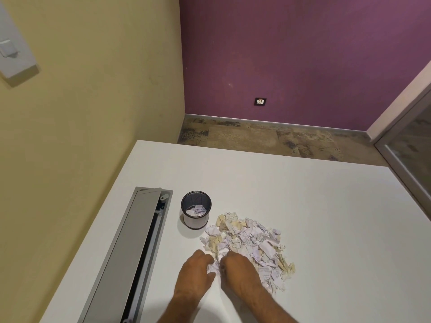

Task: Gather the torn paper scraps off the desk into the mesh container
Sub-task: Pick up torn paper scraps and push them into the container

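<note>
A heap of torn white and yellowish paper scraps (250, 243) lies on the white desk (326, 217). A round black mesh container (196, 209) stands upright just left of the heap's far end, with a few scraps in its bottom. Both hands work at the heap's near left edge. My left hand (196, 271) and my right hand (238, 269) have curled fingers closed on a small white clump of scraps (213, 268) between them. The fingertips of both hands are hidden under the knuckles.
A long grey cable tray (135, 252) with a partly open lid runs along the desk's left side, close to the container. A yellow wall is on the left and a purple wall behind. The desk's far edge drops to the floor.
</note>
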Motion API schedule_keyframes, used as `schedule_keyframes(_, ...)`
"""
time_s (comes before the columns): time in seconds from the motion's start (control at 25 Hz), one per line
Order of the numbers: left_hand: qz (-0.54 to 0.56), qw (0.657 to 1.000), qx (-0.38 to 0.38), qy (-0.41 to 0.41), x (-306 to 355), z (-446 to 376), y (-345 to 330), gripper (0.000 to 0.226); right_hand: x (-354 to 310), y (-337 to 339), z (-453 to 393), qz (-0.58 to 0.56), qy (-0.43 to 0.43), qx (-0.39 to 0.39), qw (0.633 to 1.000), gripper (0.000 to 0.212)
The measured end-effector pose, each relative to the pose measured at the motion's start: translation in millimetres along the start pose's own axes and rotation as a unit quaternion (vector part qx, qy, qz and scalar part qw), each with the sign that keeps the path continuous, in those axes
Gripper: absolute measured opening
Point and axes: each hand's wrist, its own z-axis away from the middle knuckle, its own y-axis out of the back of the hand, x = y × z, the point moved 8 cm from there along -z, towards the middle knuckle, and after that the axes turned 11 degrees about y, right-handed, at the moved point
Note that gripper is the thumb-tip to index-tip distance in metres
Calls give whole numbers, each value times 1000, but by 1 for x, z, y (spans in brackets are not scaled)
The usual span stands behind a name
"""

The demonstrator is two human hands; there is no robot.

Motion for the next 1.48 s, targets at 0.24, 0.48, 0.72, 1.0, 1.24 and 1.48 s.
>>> schedule_keyframes(0.24,87,990,-19,106,-14,3,8,26,10,16,12,-130,-28,64,989,22)
schedule_keyframes(0.48,118,981,-17,155,-25,6,10,31,15,84,8,-378,-74,174,906,21)
schedule_keyframes(0.72,159,978,-13,138,-18,7,26,29,-9,152,-48,-487,-40,220,844,6)
schedule_keyframes(1.0,299,946,77,96,-7,-8,116,26,-24,146,-111,-292,-14,145,945,20)
schedule_keyframes(1.24,282,945,161,47,12,-44,174,21,-11,136,-101,-356,-25,163,920,30)
schedule_keyframes(1.48,136,981,135,27,37,-85,163,8,26,111,-63,-384,-80,241,888,21)
